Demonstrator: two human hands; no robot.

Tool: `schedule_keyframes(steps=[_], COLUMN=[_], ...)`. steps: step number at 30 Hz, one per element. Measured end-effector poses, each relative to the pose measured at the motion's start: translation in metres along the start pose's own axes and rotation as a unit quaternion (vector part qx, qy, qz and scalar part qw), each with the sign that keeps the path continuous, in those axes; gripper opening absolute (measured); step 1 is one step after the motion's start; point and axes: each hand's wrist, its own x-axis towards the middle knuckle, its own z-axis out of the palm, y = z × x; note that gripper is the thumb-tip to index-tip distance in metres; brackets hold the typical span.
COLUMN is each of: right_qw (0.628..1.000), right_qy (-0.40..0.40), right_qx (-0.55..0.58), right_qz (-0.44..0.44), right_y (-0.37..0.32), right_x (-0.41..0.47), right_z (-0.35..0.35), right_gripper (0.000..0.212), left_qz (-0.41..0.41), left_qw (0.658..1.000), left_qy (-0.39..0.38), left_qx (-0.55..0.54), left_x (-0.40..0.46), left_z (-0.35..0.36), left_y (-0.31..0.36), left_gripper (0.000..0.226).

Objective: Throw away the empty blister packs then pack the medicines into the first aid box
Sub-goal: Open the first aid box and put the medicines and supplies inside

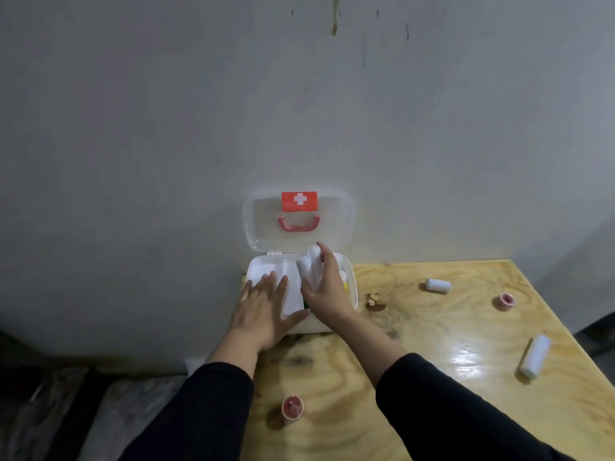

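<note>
We see a glossy pale-wood counter (pixel 432 377) with swirling grain, and a dark brown stain (pixel 375 302) on it near its far edge. Behind it rises a plain grey wall (pixel 166 128), where dark drip marks (pixel 334 18) run down near the top. Left of the counter, lower down, lies a dim, mottled floor (pixel 100 410) that is too blurred for us to make out.

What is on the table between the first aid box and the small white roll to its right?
In the head view, only a brown stain on the bare wood lies between the first aid box and the small white roll.
</note>
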Motion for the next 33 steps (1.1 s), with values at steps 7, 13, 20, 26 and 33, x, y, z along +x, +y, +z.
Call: schedule_keyframes(steps=[7,13,20,26,33], right_qw=[0.999,0.995,0.998,0.982,0.942], right_qy=[-0.007,-0.043,0.006,0.043,0.052], right_qx=[-0.047,-0.083,-0.052,-0.156,-0.197], right_qz=[0.019,0.041,0.029,0.096,0.268], right_y=[0.007,-0.005,-0.030,-0.011,0.052], right_x=[0.001,0.005,0.012,-0.001,-0.044], right_z=[0.007,-0.001,-0.056,-0.136,-0.231], right_gripper=[0.083,0.076,0.057,0.040,0.042], left_qz=[0.006,0.006,0.033,0.110,0.177], left_qw=[1.000,0.999,0.998,0.992,0.974], left_qy=[-0.003,-0.051,0.009,-0.028,-0.130], left_qx=[0.004,-0.017,-0.061,-0.053,-0.050], left_x=[-0.001,-0.002,0.015,0.038,0.058], left_z=[0.002,-0.017,-0.090,-0.103,-0.074], left_y=[-0.001,-0.001,0.030,0.110,0.203], left_gripper=[0.105,0.099,0.055,0.051,0.053])
